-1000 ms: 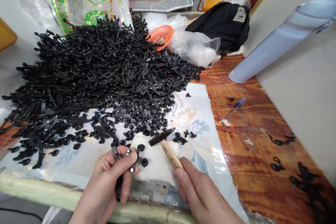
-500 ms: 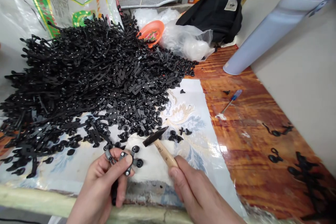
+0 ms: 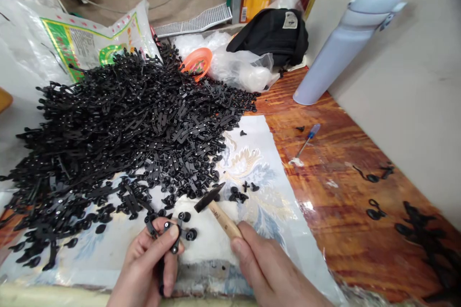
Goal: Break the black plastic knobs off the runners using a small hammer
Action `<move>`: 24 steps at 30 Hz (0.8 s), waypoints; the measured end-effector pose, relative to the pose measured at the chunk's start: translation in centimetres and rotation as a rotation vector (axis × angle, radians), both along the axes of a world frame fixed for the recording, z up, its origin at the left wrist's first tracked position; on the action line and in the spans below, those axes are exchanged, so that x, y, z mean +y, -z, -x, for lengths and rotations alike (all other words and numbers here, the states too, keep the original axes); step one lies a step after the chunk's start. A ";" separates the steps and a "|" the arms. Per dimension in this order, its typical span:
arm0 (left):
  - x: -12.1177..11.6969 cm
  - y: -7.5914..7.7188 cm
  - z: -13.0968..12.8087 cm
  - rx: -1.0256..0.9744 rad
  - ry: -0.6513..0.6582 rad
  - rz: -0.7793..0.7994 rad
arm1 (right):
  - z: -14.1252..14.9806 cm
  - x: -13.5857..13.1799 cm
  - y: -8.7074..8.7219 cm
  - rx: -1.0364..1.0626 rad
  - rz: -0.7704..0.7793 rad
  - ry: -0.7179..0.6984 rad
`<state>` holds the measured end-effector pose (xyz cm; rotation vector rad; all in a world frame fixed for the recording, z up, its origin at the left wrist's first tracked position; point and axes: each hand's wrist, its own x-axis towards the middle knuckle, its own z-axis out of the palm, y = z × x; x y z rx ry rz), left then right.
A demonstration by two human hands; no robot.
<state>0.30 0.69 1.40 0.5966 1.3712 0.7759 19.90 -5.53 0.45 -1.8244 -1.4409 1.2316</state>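
Observation:
My left hand (image 3: 153,259) is closed on a black jointed plastic part (image 3: 183,225) with round ends and light rivet-like dots; my thumb presses on it and some of it is hidden in my fingers. A small hammer (image 3: 222,218) with a dark head and pale wooden handle is gripped in my right hand (image 3: 257,261). Its head hangs over a white pad (image 3: 209,244), right of the part. Behind both hands lies a large heap of similar black parts (image 3: 137,120), with loose ones scattered at its front.
A screwdriver (image 3: 308,141) lies on the wooden tabletop (image 3: 317,187), with several black pieces to its right. At the back stand a pale blue bottle (image 3: 333,53), a black bag (image 3: 273,38), an orange dish (image 3: 197,63) and a printed plastic sack (image 3: 97,43). A wall borders the right side.
The camera view has shifted, so more of the back wall shows and the bottle appears further left. Both hands keep their holds, with the hammer and the part in nearly the same places.

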 end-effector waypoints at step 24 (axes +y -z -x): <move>-0.1 -0.5 0.0 0.157 0.047 -0.057 | -0.1 -0.3 -0.4 -0.055 -0.006 0.018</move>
